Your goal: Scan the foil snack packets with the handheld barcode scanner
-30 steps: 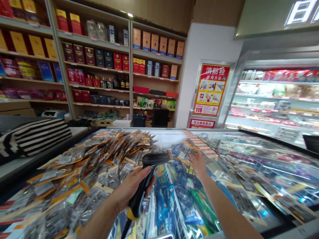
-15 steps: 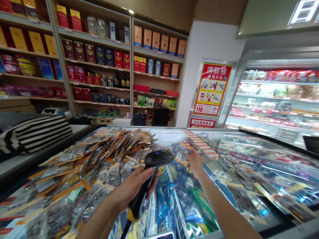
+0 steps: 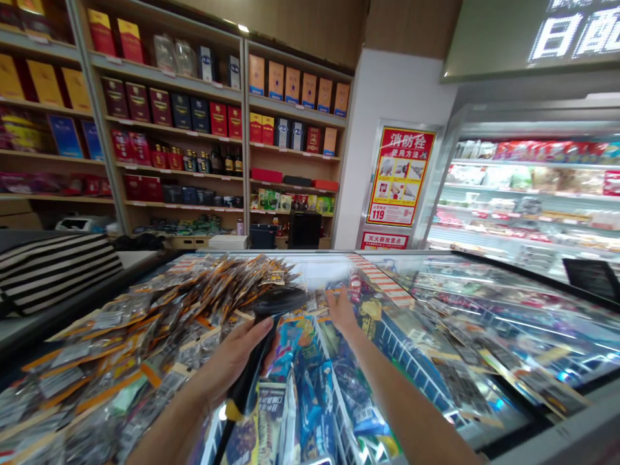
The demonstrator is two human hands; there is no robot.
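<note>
Well, we have both hands out over a big freezer. Our left hand (image 3: 232,358) has its grip wrapped around the handle of a black scanner (image 3: 247,368) with a yellow bit near the bottom. A black cord (image 3: 225,439) runs down from it. The fat top of the scanner (image 3: 278,299) points over toward our other hand. Our right hand (image 3: 343,316) reaches farther out, and its grip is pinched on a small packet (image 3: 318,301), just past the scanner's nose. The packet is blurry and partly hidden, so we cannot read it.

To our left, a big heap of clear packets (image 3: 140,329) with orange strips lies on top of the freezer. Below our hands, we see blue bags (image 3: 314,403) packed close together, with white wire dividers (image 3: 343,413) beside them. More flat packets (image 3: 465,387) lie on the glass over to the right. A black-and-white striped bag (image 3: 61,271) sits past the heap. Farther back are shelves full of boxes (image 3: 293,85), a red and yellow poster (image 3: 398,175) on the wall, and a bright fridge (image 3: 523,200).
</note>
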